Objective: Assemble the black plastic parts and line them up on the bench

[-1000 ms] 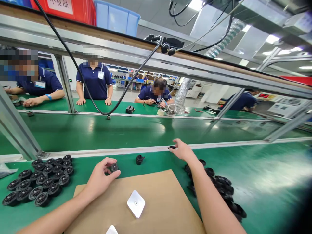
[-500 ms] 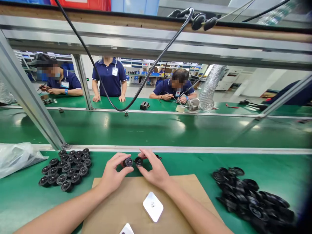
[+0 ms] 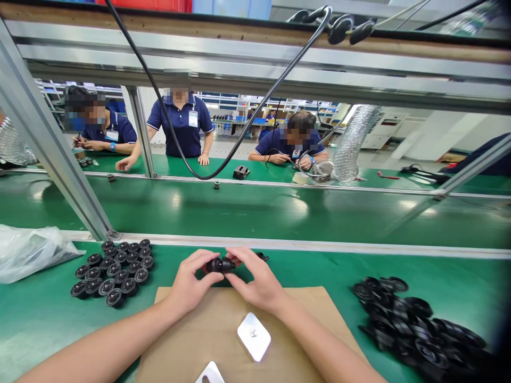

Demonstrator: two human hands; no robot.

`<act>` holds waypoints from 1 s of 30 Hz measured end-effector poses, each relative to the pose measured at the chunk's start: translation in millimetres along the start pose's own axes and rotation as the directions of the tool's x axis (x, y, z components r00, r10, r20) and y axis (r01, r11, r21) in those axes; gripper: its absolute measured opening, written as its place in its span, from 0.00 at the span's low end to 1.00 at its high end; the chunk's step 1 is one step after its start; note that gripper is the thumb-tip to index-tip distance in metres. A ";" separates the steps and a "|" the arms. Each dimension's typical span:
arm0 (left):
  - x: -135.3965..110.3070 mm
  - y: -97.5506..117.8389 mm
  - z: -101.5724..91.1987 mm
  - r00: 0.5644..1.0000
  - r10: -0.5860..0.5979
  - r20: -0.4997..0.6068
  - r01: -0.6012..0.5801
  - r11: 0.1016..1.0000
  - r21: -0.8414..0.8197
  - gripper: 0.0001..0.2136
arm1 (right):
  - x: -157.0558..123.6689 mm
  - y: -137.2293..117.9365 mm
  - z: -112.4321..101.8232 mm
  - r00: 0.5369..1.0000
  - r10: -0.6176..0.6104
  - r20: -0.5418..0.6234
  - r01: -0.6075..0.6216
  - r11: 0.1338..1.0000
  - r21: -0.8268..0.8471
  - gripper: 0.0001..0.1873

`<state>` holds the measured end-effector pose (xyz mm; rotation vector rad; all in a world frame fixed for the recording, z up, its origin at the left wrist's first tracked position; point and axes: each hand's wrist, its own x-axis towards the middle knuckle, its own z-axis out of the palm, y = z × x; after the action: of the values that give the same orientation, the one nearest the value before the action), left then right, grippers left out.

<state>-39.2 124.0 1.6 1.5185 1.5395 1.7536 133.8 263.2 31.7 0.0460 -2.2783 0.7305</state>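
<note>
Above the far edge of the cardboard sheet (image 3: 191, 335), my left hand (image 3: 195, 279) pinches a round black part (image 3: 214, 265) between thumb and fingers. Facing it, my right hand (image 3: 255, 279) grips a second small black part (image 3: 227, 264). The two parts meet end to end; whether they are joined I cannot tell. A silvery diamond-shaped block (image 3: 254, 337) lies on the cardboard below my hands, and another silvery piece (image 3: 210, 374) shows at the bottom edge. Behind my right fingers a small black piece (image 3: 262, 257) is partly hidden.
Several round black parts (image 3: 114, 270) stand in rows on the green bench at left, beside a clear plastic bag (image 3: 34, 252). A heap of black parts (image 3: 415, 324) lies at right. Beyond the metal post (image 3: 51, 127) and hanging cable (image 3: 239, 143), several co-workers are at another bench.
My hands have brought the two black parts together; a small gap stood between them before. Across the bench, the standing co-worker's hand has reached out toward the left of the view.
</note>
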 end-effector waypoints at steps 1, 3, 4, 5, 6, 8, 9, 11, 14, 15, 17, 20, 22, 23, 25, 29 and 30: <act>-0.2 -0.4 0.0 1.000 -0.005 0.003 0.005 1.000 0.002 0.17 | 0.2 -0.2 -0.4 1.000 -0.005 0.005 0.006 1.000 -0.004 0.32; -0.6 -1.1 0.0 1.000 -0.010 0.010 0.010 1.000 0.007 0.17 | 0.1 0.1 -0.8 1.000 -0.010 0.008 0.010 1.000 -0.017 0.31; -0.8 -1.3 0.1 1.000 -0.011 0.013 0.011 1.000 0.008 0.17 | 0.0 0.4 -0.9 1.000 -0.011 0.008 0.012 1.000 -0.024 0.30; -0.9 -1.5 0.2 1.000 -0.011 0.015 0.011 1.000 0.007 0.17 | -0.2 0.6 -0.9 1.000 -0.013 0.009 0.013 1.000 -0.028 0.30; -1.0 -1.6 0.2 1.000 -0.012 0.017 0.012 1.000 0.006 0.18 | -0.4 0.7 -0.9 1.000 -0.013 0.010 0.013 0.999 -0.031 0.30; -1.0 -1.7 0.2 1.000 -0.014 0.023 0.013 1.000 0.004 0.18 | -0.4 0.4 -1.1 1.000 -0.016 0.012 0.017 0.999 -0.036 0.29; -1.0 -1.8 0.0 1.000 -0.015 0.027 0.015 1.000 0.003 0.19 | 0.0 0.0 -1.3 1.000 -0.022 0.014 0.023 0.999 -0.038 0.29; -0.9 -1.8 -0.4 0.999 -0.018 0.031 0.018 1.000 0.002 0.19 | 1.4 -1.0 -1.9 0.999 -0.041 0.015 0.042 0.998 -0.040 0.27; -1.0 -1.6 -1.2 0.999 -0.025 0.035 0.025 1.000 -0.002 0.19 | 4.7 -2.0 -3.1 0.996 -0.085 0.004 0.085 0.996 -0.036 0.22; -1.0 -1.3 -1.4 0.999 -0.028 0.036 0.028 1.000 -0.004 0.19 | 5.8 -2.1 -3.4 0.995 -0.099 0.002 0.099 0.995 -0.032 0.21; -0.7 -0.6 -1.3 0.998 -0.037 0.040 0.038 0.999 -0.009 0.19 | 7.5 -2.1 -3.8 0.992 -0.124 0.002 0.124 0.992 -0.022 0.20; -0.2 1.1 -0.7 0.997 -0.063 0.044 0.064 0.998 -0.020 0.19 | 8.5 -2.4 -4.1 0.990 -0.141 0.006 0.141 0.990 -0.006 0.21; 0.0 2.7 -0.4 0.995 -0.086 0.047 0.087 0.996 -0.029 0.19 | 8.7 -2.7 -4.2 0.990 -0.143 0.007 0.143 0.990 -0.003 0.22; 0.1 3.5 -0.3 0.994 -0.097 0.049 0.099 0.995 -0.035 0.19 | 8.7 -2.8 -4.3 0.990 -0.142 0.008 0.142 0.990 -0.002 0.22; 0.2 5.0 -0.6 0.992 -0.116 0.052 0.118 0.992 -0.048 0.19 | 8.3 -2.9 -4.7 0.991 -0.132 0.010 0.132 0.991 0.003 0.22; 0.6 5.5 -1.6 0.988 -0.145 0.049 0.148 0.987 -0.067 0.18 | 6.5 -3.1 -5.2 0.997 -0.069 0.017 0.068 0.998 0.011 0.19; 0.7 4.9 -1.8 0.987 -0.151 0.048 0.154 0.986 -0.071 0.18 | 6.1 -3.3 -5.1 0.998 -0.056 0.021 0.056 0.998 0.012 0.19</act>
<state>-39.3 122.0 6.5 1.3560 1.5092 1.6628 133.4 264.1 40.3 0.1228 -2.2842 0.7168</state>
